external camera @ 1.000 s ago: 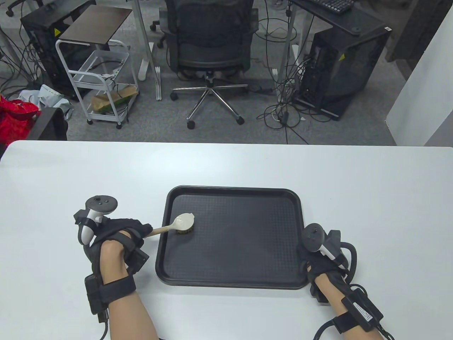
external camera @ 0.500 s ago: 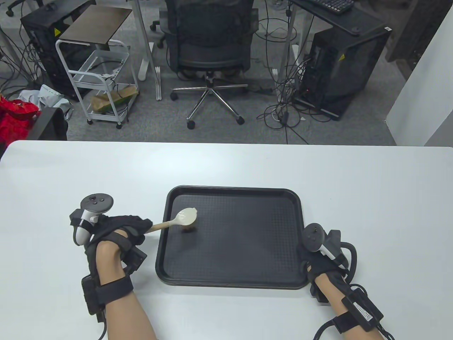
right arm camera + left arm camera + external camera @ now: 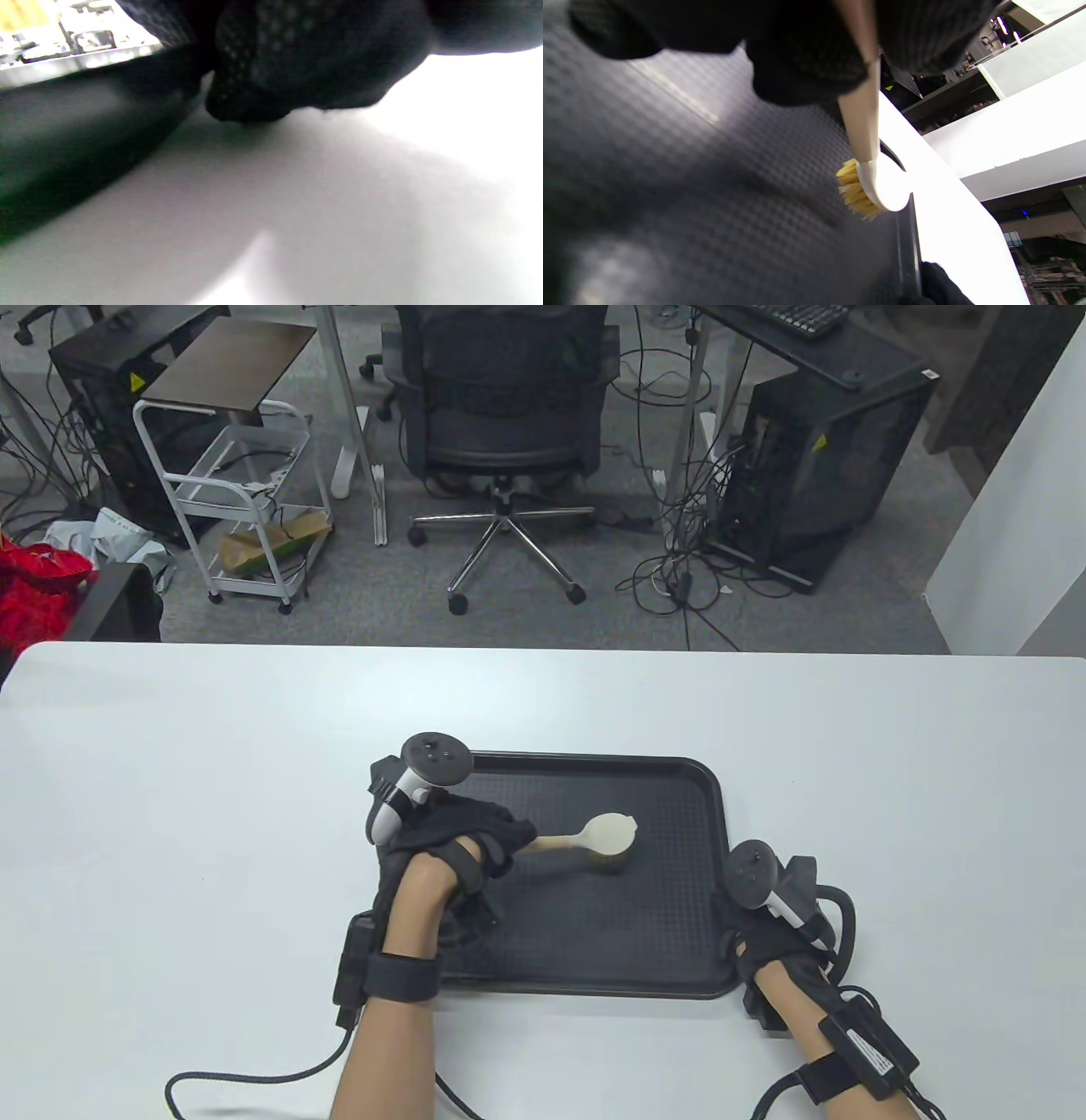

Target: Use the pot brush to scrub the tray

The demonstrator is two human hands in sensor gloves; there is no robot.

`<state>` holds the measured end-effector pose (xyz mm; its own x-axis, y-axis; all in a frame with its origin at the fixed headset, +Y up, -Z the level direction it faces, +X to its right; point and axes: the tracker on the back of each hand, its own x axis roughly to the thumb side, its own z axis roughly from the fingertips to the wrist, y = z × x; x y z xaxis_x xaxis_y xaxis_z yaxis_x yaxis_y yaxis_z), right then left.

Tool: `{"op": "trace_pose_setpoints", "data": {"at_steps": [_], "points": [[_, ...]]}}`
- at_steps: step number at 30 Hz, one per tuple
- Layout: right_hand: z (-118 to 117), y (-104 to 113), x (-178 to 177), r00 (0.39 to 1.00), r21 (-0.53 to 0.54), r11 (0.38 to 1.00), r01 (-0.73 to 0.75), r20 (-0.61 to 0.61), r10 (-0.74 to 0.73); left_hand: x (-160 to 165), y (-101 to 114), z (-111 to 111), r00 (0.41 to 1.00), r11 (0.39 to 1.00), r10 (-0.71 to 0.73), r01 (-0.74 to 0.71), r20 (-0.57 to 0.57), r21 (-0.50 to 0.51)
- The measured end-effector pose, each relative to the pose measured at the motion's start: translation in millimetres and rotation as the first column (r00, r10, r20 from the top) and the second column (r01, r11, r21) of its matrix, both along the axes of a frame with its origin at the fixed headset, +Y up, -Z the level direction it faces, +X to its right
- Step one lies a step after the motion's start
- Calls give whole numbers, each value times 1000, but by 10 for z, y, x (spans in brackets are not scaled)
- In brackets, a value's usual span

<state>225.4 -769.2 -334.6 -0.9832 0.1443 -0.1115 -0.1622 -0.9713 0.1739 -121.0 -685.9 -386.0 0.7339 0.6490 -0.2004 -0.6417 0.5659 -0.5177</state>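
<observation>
A black textured tray (image 3: 679,814) lies on the white table. My left hand (image 3: 475,848) is over the tray's left half and grips the pale handle of the pot brush (image 3: 607,838). The brush's round head rests bristles-down right of the tray's middle. The left wrist view shows the brush (image 3: 878,186) with its yellow bristles on the tray floor (image 3: 691,190). My right hand (image 3: 764,933) holds the tray's right edge near the front right corner. In the right wrist view its gloved fingers (image 3: 297,63) sit against the tray's rim (image 3: 85,127).
The white table (image 3: 170,780) spreads wide to the left and behind the tray. A glove cable (image 3: 254,1082) loops on the table near the front edge. An office chair (image 3: 501,415) and a cart (image 3: 237,492) stand on the floor beyond the table.
My left hand has swept to the right, from beside the tray's left edge to over the tray, carrying the brush head from the tray's left part across to right of middle. The right hand stayed put.
</observation>
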Motion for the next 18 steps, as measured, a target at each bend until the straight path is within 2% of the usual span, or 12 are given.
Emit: {"op": "trace_pose_setpoints", "data": {"at_steps": [4,8,12,18], "points": [[0,0,1,1000,1,1000,1,0,-1,240,-49,28,999,999,-33,32,27,28],[1,1,-1,1000,3,1000,-3,0,3,488,-164,56,997,1000,-26,26,73,8],[2,0,-1,1000,4,1000,-2,-1,2,727,-212,85,996,998,5,-10,91,59],[3,0,-2,1000,4,1000,-3,-2,3,918,-312,113,991,999,-21,15,132,52]]}}
